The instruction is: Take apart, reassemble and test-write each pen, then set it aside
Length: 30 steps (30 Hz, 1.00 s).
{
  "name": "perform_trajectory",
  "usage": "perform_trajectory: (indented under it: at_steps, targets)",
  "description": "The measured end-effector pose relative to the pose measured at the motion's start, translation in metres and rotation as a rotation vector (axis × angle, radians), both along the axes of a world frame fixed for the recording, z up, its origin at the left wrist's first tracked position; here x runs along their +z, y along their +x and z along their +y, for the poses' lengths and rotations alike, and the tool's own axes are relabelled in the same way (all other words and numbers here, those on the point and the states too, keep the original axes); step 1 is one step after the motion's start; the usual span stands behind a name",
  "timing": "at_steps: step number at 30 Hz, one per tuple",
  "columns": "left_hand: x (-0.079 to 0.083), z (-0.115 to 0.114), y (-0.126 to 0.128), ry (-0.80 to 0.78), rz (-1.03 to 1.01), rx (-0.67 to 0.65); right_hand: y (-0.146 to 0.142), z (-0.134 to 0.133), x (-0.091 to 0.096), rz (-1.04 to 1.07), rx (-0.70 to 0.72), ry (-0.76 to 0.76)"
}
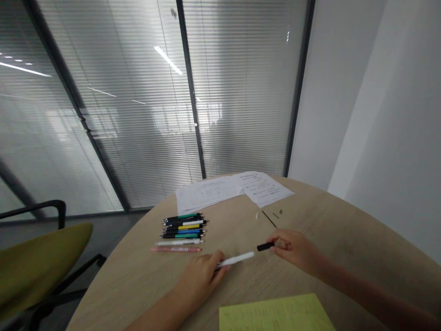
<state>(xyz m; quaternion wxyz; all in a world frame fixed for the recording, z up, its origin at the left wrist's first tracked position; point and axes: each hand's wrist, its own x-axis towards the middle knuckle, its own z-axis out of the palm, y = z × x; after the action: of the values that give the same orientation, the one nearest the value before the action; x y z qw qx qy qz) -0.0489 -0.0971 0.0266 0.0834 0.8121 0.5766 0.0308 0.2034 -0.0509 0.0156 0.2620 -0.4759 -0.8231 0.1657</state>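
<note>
My left hand [201, 272] is closed around a white pen barrel [240, 259], which points to the right above the table. Opposite its end, my right hand [292, 247] pinches a short black pen section [264, 247]. A small gap separates the two pen parts. Just beyond my right hand lie a thin black refill [269, 219], a tiny spring-like piece [275, 215], a small dark piece [280, 212] and a small white piece [257, 215].
Several pens [184, 226] lie in a row at the left, with a pink pen [176, 249] nearest me. Printed sheets [210, 191] cover the far edge of the round table [138, 280]. Yellow paper [275, 315] lies at the front; a green chair [44, 253] stands left.
</note>
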Motion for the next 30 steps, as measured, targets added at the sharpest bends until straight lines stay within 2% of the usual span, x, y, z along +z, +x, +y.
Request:
perform_trajectory:
  at_steps: [5,9,14,22,30]
  targets:
    - [0.004,-0.003,0.003,0.003,0.040,0.012,-0.005,-0.005,0.009,0.032,0.083,-0.005]
    - [-0.001,-0.002,0.002,0.022,0.028,-0.019,-0.004,-0.007,0.013,0.030,0.125,0.018]
    - [-0.008,-0.003,0.000,0.049,0.000,-0.038,-0.003,-0.007,0.013,0.023,0.170,0.033]
    - [-0.008,-0.005,0.005,0.035,0.012,-0.062,-0.004,-0.010,0.013,-0.054,0.222,0.082]
    - [-0.008,-0.007,0.005,0.016,0.065,-0.052,-0.006,-0.013,0.013,0.019,0.163,-0.024]
